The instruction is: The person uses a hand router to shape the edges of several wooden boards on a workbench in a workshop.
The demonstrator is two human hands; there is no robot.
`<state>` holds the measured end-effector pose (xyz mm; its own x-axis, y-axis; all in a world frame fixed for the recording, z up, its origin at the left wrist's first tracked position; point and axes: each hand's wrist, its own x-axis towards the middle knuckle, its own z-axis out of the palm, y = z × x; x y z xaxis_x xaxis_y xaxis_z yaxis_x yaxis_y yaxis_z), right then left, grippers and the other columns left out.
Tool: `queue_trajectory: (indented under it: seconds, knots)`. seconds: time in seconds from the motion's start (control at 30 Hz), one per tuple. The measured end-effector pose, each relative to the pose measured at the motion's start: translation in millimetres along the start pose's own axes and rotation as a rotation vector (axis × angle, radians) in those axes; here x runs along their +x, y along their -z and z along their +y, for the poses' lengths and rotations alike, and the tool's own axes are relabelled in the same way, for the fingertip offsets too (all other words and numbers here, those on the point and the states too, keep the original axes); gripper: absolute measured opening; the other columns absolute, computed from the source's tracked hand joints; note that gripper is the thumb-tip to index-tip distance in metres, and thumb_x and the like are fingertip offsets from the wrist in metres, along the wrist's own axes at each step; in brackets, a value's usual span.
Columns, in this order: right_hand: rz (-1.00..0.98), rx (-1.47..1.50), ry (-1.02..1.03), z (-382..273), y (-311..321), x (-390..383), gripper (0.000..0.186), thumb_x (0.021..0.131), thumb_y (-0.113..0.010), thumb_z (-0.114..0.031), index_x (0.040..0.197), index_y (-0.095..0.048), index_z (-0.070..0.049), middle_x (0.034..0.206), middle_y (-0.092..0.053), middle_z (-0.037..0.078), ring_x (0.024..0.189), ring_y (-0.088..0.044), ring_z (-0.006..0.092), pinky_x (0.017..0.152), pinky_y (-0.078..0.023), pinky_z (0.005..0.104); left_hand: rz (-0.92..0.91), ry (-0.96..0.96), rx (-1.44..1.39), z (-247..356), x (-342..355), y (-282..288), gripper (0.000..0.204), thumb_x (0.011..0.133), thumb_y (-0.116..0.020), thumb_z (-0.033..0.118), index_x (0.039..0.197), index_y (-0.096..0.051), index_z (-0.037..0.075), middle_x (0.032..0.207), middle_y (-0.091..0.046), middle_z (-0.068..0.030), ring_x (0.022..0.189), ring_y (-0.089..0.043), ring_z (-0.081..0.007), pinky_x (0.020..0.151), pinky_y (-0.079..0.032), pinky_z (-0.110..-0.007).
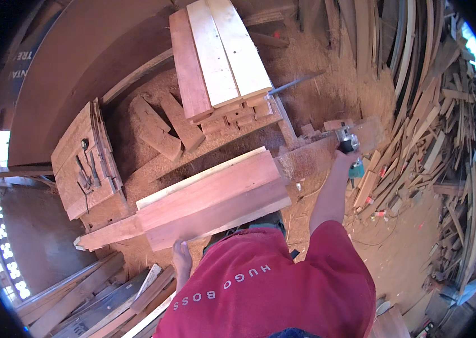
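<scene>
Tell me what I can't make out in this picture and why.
Head view: the left hand is small and blurred; whether it touches the boards is unclear.
Head view: the power tool's grip is partly covered by the right hand.
Head view: the small tools on the side bench are too tiny to identify.
Head view: the person's feet are hidden beneath the red shirt and boards.

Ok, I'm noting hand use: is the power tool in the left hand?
No, the right hand holds the power tool, while the left hand is beside the boards.
</scene>
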<state>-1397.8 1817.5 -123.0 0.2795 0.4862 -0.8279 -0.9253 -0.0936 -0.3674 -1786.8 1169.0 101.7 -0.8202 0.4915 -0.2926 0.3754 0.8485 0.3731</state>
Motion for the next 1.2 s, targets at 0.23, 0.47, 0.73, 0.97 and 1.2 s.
queue_trajectory:
  seconds: [0.23, 0.47, 0.73, 0.97, 1.2]
  knots:
    - [-0.245, 0.074, 0.124, -55.3, -14.1, 39.3, 0.043, 0.083, -0.061, -0.055, 0.107, -0.070, -0.020, 0.095, -0.072, 0.010, 0.077, -0.068, 0.0326, 0.065, -0.057, 0.0445, 0.025, -0.192, -0.034, -23.0, 66.6, 12.0, 0.039, 0.106, -0.052, 0.030, 0.122, -0.065, -0.004, 0.131, -0.062, -0.0275, 0.124, -0.059, -0.0440, 0.107, -0.046, -0.049]
    - [-0.195, -0.001, 0.008, -64.6, -24.1, 49.1, 0.044, 0.081, -0.064, -0.053, 0.108, -0.069, -0.018, 0.101, -0.072, 0.009, 0.085, -0.069, 0.0354, 0.073, -0.060, 0.0536, 0.002, 0.038, -0.011, -70.5, 58.4, 29.3, 0.043, 0.107, -0.049, 0.030, 0.124, -0.063, -0.006, 0.134, -0.059, -0.0293, 0.126, -0.056, -0.0444, 0.108, -0.044, -0.048]
    - [-0.270, 0.019, -0.033, -84.1, -93.2, 31.7, 0.048, 0.087, -0.054, -0.054, 0.114, -0.070, -0.017, 0.103, -0.073, 0.011, 0.087, -0.070, 0.0360, 0.079, -0.059, 0.0536, -0.042, -0.035, 0.076, -13.0, 36.2, 0.6, 0.039, 0.106, -0.051, 0.028, 0.123, -0.064, -0.005, 0.132, -0.060, -0.0275, 0.125, -0.057, -0.0430, 0.107, -0.045, -0.047]
    - [-0.475, 0.014, 0.081, -115.8, -122.6, -64.6, 0.072, 0.075, -0.073, -0.058, 0.129, -0.063, -0.012, 0.121, -0.067, 0.014, 0.109, -0.065, 0.0342, 0.095, -0.055, 0.0518, 0.029, -0.138, 0.034, 63.0, 34.6, -22.8, 0.035, 0.107, -0.052, 0.025, 0.123, -0.064, -0.004, 0.133, -0.060, -0.0268, 0.125, -0.058, -0.0427, 0.106, -0.046, -0.048]
    - [-0.822, 0.443, 0.397, -151.4, -62.5, -167.6, 0.082, 0.077, -0.080, -0.060, 0.139, -0.059, -0.011, 0.145, -0.059, 0.012, 0.134, -0.054, 0.0350, 0.114, -0.043, 0.0581, -0.096, -0.221, -0.063, 97.7, 60.4, -44.8, 0.039, 0.107, -0.052, 0.029, 0.124, -0.064, -0.003, 0.134, -0.060, -0.0272, 0.125, -0.058, -0.0441, 0.107, -0.046, -0.050]
